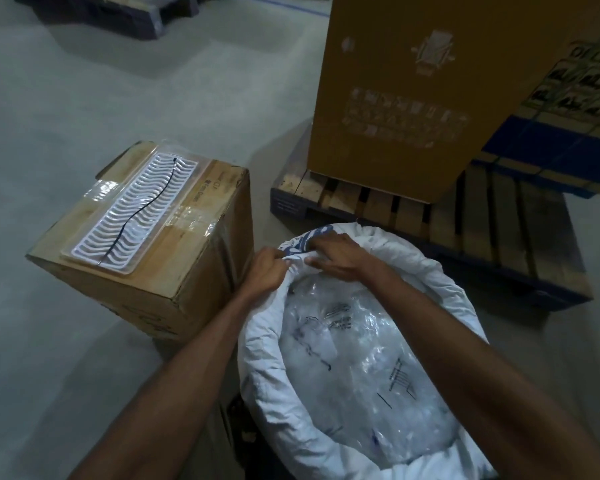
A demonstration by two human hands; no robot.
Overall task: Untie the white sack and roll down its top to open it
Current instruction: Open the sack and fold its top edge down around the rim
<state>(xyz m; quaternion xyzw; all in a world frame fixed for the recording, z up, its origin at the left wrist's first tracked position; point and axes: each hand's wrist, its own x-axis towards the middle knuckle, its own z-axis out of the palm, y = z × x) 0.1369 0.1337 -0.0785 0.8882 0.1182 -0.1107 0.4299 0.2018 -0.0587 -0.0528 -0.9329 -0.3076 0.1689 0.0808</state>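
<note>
The white sack (361, 341) stands on the floor (84, 98) right below the person, its mouth already open and its top turned down into a thick rolled collar around clear plastic packets (357, 358) inside. Both hands work close together at the far edge of the rim: the left hand (265, 271) grips a bunch of cloth, and the right hand (336, 256) curls over the printed fold just beside it. The woven cloth looks soft, limp and light, so it should fold readily, though the full load beneath likely makes the sack heavy to shift; the rolled rim is the sensible place to take hold. A taped cardboard box (146, 237) carrying a white tray (136, 209) stands just left, and a pallet (430, 209) bearing a tall carton (430, 91) lies close behind.
</note>
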